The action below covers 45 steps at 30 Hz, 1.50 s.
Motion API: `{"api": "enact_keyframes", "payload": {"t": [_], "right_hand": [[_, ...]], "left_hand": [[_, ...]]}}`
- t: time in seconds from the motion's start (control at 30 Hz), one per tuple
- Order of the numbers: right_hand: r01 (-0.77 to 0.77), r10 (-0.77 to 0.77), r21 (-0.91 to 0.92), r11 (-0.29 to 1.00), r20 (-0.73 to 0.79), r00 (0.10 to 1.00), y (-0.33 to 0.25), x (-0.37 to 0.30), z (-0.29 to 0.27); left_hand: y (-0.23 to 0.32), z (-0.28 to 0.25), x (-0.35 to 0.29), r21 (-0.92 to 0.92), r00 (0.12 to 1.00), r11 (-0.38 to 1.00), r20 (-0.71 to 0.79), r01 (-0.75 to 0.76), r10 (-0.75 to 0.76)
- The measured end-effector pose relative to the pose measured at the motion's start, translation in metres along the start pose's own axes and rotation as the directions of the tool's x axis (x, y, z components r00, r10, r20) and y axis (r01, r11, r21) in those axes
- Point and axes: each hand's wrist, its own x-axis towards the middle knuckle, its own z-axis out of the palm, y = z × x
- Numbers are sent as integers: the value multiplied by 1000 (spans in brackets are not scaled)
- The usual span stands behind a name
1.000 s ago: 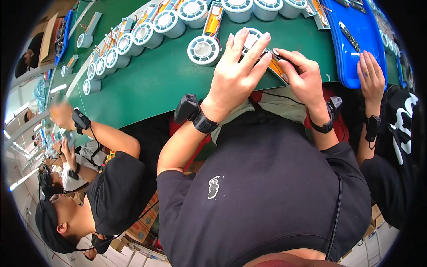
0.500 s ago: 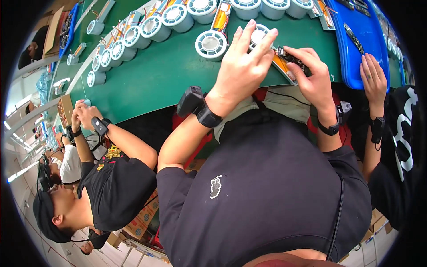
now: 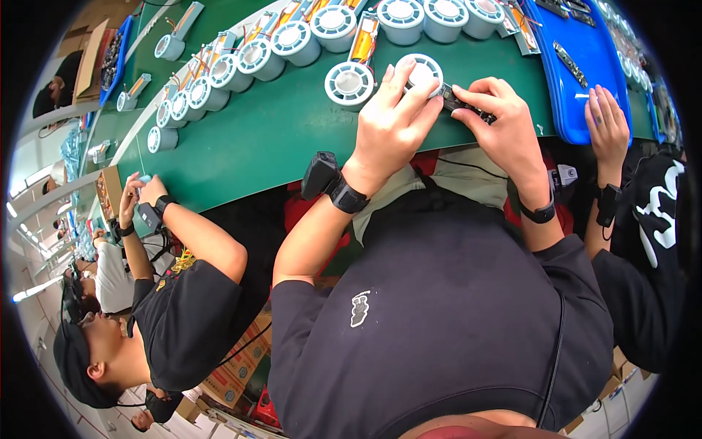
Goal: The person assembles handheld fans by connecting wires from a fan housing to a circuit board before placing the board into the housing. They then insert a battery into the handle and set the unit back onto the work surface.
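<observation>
A light-blue housing with a round, slotted, fan-like head is on the green table in front of me. My left hand is closed on this head, with the fingers over its near and left sides. Between the thumb and fingers of my right hand is a narrow dark circuit board. Its left end meets the right side of the round head; whether it is seated there cannot be made out. The housing's handle is hidden by the board and my hands. Another such fan housing lies just left of my left hand.
A curved row of similar fan housings with orange parts and thin wires runs along the table. At right is a blue tray holding several boards, with a co-worker's hand by its near edge. Another person works at left.
My right hand has shifted slightly left with the board, closer to the round head. The handle's orange part, visible before, is now hidden. The whole view has also shifted a little.
</observation>
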Motion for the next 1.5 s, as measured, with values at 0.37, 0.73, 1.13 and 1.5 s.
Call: {"api": "enact_keyframes", "payload": {"t": [0.37,0.73,1.13,1.5], "right_hand": [[-242,147,345,907,281,948,36,-4,-11],[-188,82,526,829,217,973,63,-18,5],[-63,140,718,693,-48,989,63,-26,6],[-55,128,691,721,-54,990,57,-19,2]], "left_hand": [[6,-18,15,53,997,999,77,14,-18],[-4,-14,26,-63,985,994,146,-86,95],[-202,-109,128,300,904,853,-112,427,-413],[-262,-73,104,519,919,773,-66,365,-390]]}}
